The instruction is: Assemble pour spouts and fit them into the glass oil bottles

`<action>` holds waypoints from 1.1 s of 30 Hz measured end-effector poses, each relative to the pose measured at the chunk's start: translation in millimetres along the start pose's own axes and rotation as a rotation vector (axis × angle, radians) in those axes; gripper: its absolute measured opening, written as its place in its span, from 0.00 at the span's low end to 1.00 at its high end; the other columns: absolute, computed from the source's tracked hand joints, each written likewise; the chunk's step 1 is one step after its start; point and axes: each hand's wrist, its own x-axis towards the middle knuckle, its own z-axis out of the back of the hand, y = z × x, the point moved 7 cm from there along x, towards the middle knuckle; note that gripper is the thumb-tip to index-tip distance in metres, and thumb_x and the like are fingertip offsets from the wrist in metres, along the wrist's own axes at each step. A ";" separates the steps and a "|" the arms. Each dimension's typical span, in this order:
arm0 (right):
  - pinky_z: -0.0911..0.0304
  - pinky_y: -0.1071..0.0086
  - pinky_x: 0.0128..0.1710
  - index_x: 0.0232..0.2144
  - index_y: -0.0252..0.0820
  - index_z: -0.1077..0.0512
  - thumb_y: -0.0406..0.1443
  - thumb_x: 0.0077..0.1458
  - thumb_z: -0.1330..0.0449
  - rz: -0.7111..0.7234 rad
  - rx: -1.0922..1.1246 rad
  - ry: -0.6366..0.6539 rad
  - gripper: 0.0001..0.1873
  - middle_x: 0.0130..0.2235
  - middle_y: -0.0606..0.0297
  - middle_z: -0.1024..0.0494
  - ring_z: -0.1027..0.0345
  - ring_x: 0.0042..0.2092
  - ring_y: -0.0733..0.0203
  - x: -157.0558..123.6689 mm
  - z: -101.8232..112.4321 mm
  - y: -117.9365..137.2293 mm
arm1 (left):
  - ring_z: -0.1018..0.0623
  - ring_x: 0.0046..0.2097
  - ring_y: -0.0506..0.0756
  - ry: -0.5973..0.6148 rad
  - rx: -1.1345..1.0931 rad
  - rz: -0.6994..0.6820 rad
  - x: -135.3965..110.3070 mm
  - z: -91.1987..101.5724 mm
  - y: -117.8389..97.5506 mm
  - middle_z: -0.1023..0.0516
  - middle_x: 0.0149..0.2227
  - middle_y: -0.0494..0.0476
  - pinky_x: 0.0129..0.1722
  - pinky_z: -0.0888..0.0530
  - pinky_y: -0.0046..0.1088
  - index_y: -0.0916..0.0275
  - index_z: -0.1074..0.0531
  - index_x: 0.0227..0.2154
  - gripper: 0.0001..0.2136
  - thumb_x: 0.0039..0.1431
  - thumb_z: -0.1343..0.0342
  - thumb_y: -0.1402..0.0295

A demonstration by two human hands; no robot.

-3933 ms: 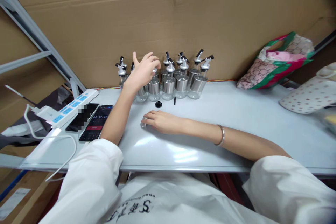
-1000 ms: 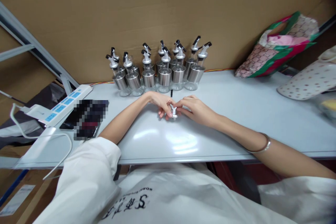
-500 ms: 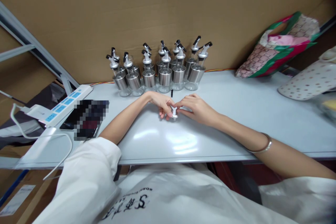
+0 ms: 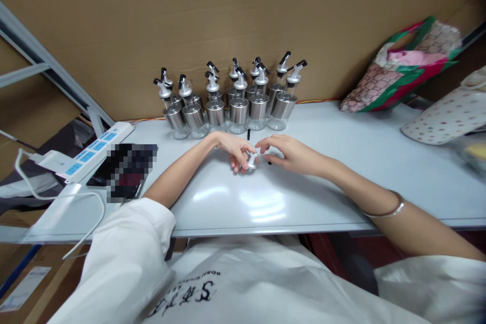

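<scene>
My left hand [image 4: 238, 151] pinches a silver pour spout [image 4: 252, 160] between thumb and fingers, low over the table. Just to its right, my right hand [image 4: 285, 152] is apart from the spout, thumb and fingers spread with nothing between them. Beneath the right hand's thumb a small black piece [image 4: 270, 163] lies on the table. A narrow black lever piece [image 4: 248, 134] lies a little beyond both hands. Behind them stand several oil bottles [image 4: 238, 111] of glass with steel bands, topped by silver spouts with black levers.
On the left of the grey table [image 4: 341, 162] lie a white power strip [image 4: 96, 149] with a charger and cable, and a dark, partly blurred-out device [image 4: 131, 169]. A patterned bag [image 4: 391, 78] and a dotted white container [image 4: 444, 116] are at the right. Cardboard [image 4: 322, 20] forms the back.
My right hand has drawn off the spout to the right and its fingers have parted. The small black piece on the table now shows below it. My left hand still grips the spout, slightly tilted.
</scene>
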 end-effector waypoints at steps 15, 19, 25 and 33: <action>0.35 0.68 0.35 0.30 0.40 0.28 0.33 0.51 0.45 -0.037 0.047 0.068 0.06 0.32 0.62 0.23 0.30 0.32 0.60 -0.8 2.8 -10.1 | 0.18 0.29 0.55 0.009 0.017 0.019 2.3 2.2 4.5 0.18 0.30 0.55 0.26 0.23 0.25 0.59 0.27 0.46 0.26 0.41 0.30 0.60; 0.35 0.70 0.36 0.29 0.41 0.30 0.33 0.50 0.45 -0.011 0.114 -0.058 0.04 0.31 0.64 0.21 0.29 0.31 0.63 0.0 12.2 -0.6 | 0.18 0.29 0.55 0.020 0.005 0.018 3.0 2.0 5.0 0.18 0.30 0.54 0.26 0.23 0.25 0.60 0.27 0.45 0.25 0.42 0.30 0.60; 0.34 0.72 0.33 0.27 0.42 0.33 0.34 0.50 0.44 0.013 0.224 -0.205 0.02 0.29 0.65 0.23 0.29 0.30 0.64 -1.7 18.0 10.4 | 0.18 0.28 0.55 -0.001 -0.005 0.026 2.6 2.2 5.2 0.18 0.29 0.55 0.25 0.22 0.25 0.62 0.27 0.40 0.24 0.39 0.29 0.59; 0.36 0.72 0.32 0.30 0.40 0.31 0.34 0.55 0.44 0.082 0.131 -0.193 0.04 0.28 0.64 0.25 0.31 0.29 0.64 0.1 6.1 7.3 | 0.19 0.27 0.56 -0.012 -0.023 0.018 1.5 1.6 2.5 0.18 0.28 0.56 0.24 0.23 0.26 0.62 0.25 0.38 0.23 0.39 0.29 0.60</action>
